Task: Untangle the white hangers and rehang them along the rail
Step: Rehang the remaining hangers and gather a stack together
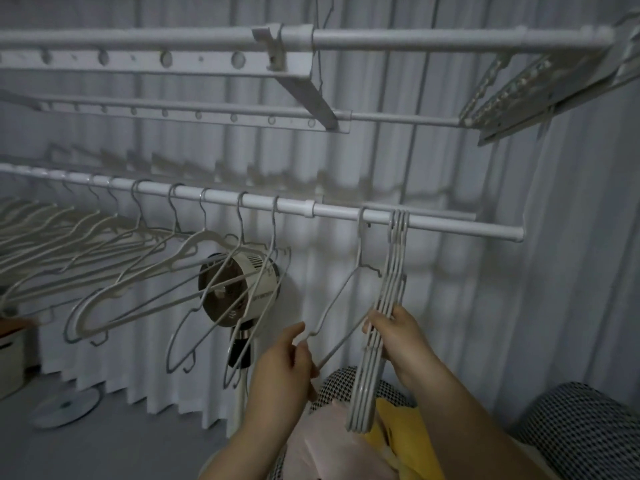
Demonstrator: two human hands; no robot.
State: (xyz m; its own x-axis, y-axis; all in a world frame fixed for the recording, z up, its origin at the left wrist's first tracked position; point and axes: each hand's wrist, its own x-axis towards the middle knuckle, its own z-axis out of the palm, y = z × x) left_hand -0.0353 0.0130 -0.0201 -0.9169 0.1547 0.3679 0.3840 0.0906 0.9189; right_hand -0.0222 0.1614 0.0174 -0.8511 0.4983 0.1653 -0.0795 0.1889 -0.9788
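A white rail [339,211] runs left to right across the middle. Several white hangers [145,258] hang spaced along its left part. Near the right end a tight bundle of several white hangers [391,282] hangs from the rail, and my right hand [394,336] grips it around the middle. Just left of the bundle a single white hanger [337,299] hangs by its hook, tilted. My left hand [285,365] pinches its lower end between thumb and fingers.
A white fan [239,289] on a stand sits behind the hangers, in front of a pleated white curtain [450,306]. More drying-rack bars [207,41] cross above. Below my arms lie a patterned cushion [588,427] and yellow cloth [405,434].
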